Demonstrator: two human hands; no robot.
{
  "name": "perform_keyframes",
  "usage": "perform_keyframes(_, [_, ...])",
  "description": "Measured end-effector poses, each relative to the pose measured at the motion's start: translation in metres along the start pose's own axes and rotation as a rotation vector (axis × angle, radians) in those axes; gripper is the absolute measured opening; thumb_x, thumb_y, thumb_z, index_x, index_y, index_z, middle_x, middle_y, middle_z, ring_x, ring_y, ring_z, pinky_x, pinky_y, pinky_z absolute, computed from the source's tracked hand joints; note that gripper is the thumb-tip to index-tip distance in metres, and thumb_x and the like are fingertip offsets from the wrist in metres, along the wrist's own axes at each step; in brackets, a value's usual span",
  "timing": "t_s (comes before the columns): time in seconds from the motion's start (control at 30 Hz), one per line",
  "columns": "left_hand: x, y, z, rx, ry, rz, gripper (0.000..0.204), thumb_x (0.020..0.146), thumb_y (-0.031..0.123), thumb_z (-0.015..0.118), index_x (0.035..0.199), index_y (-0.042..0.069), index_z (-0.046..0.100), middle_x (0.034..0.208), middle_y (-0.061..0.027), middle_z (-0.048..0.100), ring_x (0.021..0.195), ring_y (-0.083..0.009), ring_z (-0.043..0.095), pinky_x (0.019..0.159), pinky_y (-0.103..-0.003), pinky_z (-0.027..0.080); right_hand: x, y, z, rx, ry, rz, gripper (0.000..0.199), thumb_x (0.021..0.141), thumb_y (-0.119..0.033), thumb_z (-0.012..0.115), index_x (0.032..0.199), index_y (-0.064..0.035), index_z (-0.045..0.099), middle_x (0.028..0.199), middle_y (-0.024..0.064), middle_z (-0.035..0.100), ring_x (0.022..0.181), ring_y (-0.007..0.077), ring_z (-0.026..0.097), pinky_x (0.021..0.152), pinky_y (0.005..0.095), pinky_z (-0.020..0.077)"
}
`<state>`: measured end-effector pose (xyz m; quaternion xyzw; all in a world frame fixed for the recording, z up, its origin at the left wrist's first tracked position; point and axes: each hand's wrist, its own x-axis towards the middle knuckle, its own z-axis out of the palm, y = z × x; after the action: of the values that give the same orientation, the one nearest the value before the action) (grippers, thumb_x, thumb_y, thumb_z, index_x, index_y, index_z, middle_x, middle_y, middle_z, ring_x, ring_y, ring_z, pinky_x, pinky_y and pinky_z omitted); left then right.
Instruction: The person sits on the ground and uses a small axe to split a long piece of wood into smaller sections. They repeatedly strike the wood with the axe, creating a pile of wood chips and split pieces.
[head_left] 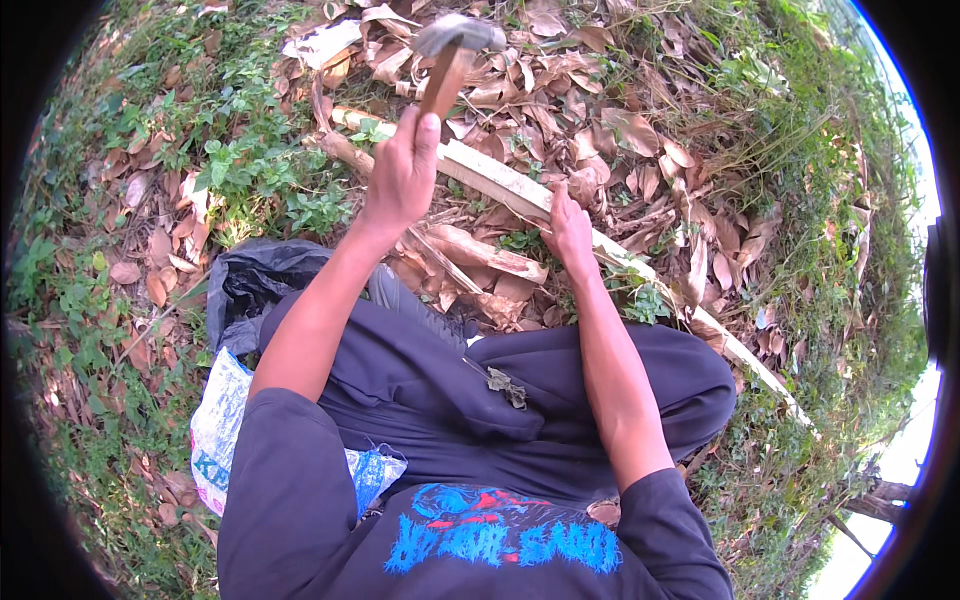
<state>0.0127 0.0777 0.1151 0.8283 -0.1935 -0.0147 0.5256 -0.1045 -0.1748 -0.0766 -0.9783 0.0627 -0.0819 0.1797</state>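
Sitting on leaf-strewn ground with legs folded, the person is gripping a hammer [447, 62] in the left hand [402, 175], fingers wrapped fully around the lower end of the wooden handle so that the butt of it is hidden inside the fist. The hammer is raised above the litter, its long axis running almost upright in the picture and leaning slightly right, with the grey metal head at the top, blurred and hard to read in shape. The right hand [569, 228] is pressing down on a long pale strip of wood [520, 190], fingers curled over its near edge; whether anything small is being pinched beneath them cannot be told. The strip is lying diagonally, running from upper left down to lower right, its far left end partly buried under dry leaves [600, 110]. A black bag [255, 285] and a white and blue sack [225, 420] are lying just beside the left thigh, the sack partly covered by the sleeve.
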Motion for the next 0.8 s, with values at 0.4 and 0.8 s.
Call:
perform_keyframes(0.4, [-0.002, 0.008, -0.010, 0.215, -0.004, 0.043, 0.052, 0.109, 0.042, 0.039, 0.100, -0.005, 0.061, 0.058, -0.0226, 0.057, 0.060, -0.0428, 0.065, 0.054, -0.051, 0.045, 0.002, -0.011, -0.009, 0.193, 0.035, 0.028, 0.078, 0.077, -0.033, 0.086, 0.129, 0.0055, 0.043, 0.092, 0.0236, 0.069, 0.087, 0.0421, 0.068, 0.074, 0.0484, 0.0532])
perform_keyframes(0.8, [0.010, -0.007, -0.017, 0.404, -0.259, -0.210, 0.051, 0.108, 0.043, 0.039, 0.109, -0.003, 0.063, 0.069, -0.0248, 0.067, 0.070, -0.0459, 0.070, 0.063, -0.053, 0.055, 0.002, -0.011, -0.011, 0.172, 0.005, 0.030, 0.062, 0.075, -0.031, 0.086, 0.114, -0.0016, 0.048, 0.094, 0.0200, 0.068, 0.090, 0.0403, 0.067, 0.073, 0.0492, 0.0528])
